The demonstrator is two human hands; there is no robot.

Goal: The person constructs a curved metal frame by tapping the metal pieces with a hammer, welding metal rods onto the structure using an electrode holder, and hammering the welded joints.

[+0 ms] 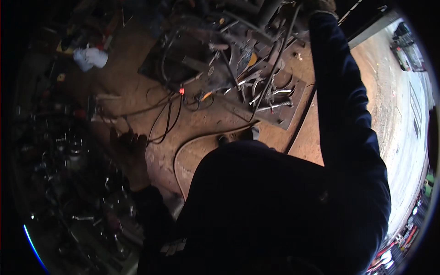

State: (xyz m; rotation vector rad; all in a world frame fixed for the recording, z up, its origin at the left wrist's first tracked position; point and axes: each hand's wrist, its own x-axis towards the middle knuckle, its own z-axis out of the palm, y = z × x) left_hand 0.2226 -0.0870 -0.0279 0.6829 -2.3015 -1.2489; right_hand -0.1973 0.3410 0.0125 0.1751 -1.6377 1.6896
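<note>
My left hand [130,153] hovers in shadow at the left, its fingers bent and spread apart, with nothing visible in them. Beside it lies a dark metal clutter of parts, and black cables [168,121] loop just to its right. My right arm, in a dark sleeve, stretches far ahead. At the top edge my right hand [321,5] is cut off by the picture, close to long metal bars [279,52]; its fingers are hidden. Several metal hand tools [270,98] lie on a flat plate [293,103] below those bars.
A small red light [182,91] glows among the cables. A hose [178,158] curves over the brown floor [215,117] near my feet. Crumpled white cloth or paper [90,58] lies far left. Shadowed metal parts [73,151] crowd the left. Bright pavement [398,137] runs along the right.
</note>
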